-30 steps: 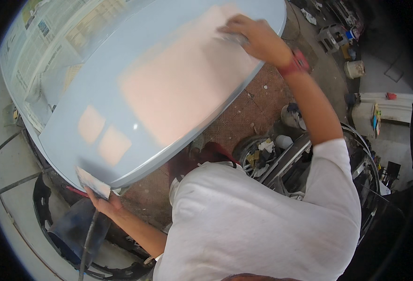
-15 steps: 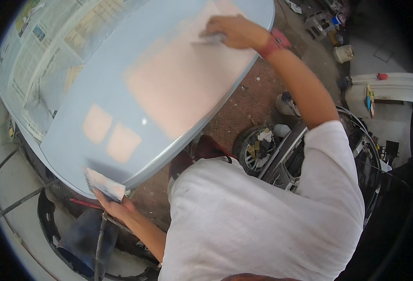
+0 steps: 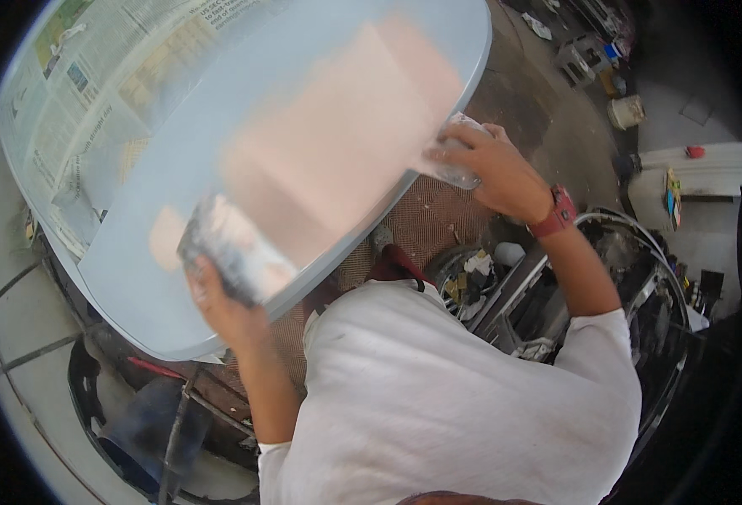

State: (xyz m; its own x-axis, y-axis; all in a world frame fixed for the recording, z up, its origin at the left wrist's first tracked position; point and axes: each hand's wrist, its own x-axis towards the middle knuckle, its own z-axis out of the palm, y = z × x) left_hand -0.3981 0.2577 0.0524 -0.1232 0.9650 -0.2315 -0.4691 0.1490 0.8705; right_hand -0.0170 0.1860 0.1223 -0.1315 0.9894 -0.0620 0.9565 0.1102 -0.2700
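Note:
A pale grey-blue car body panel (image 3: 127, 278) spans the upper left, with a broad patch of smooth pink filler (image 3: 329, 126) on it. My left hand (image 3: 223, 307) grips a flat putty plate (image 3: 232, 244), blurred, smeared grey and pink, tilted over the panel's near edge. It hides most of the smaller pink patches. In my right hand (image 3: 501, 172) is a flat, shiny putty spreader (image 3: 463, 172), its blade at the panel's right edge beside the filler. I cannot tell whether the blade touches the panel.
Newspaper (image 3: 110, 76) masks the panel's far left side. Right of my legs lie a wheel (image 3: 463, 278) and dark car parts (image 3: 640, 269). A white bucket (image 3: 626, 111) and a stool (image 3: 581, 59) stand further back. Metal bars (image 3: 177, 438) frame the lower left.
My right hand has come back with the spreader from the far part of the filler to the panel's right edge. My left hand has carried the plate up and rightward over the panel.

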